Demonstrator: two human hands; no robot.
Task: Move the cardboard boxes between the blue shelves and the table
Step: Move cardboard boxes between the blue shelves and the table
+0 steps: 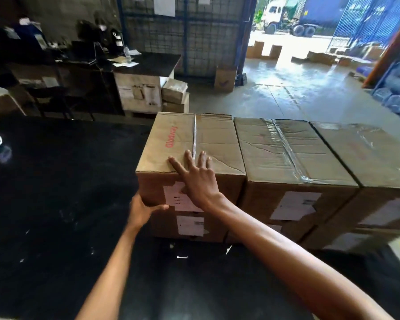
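The black table (55, 204) is being loaded with stacked boxes; the leftmost top box (189, 144) is being handled. It is best being supported from below while steadied above. The right hand (199, 179) is being laid flat, fingers spread, on its lid; the left hand (143, 211) is being curled around its lower near corner.
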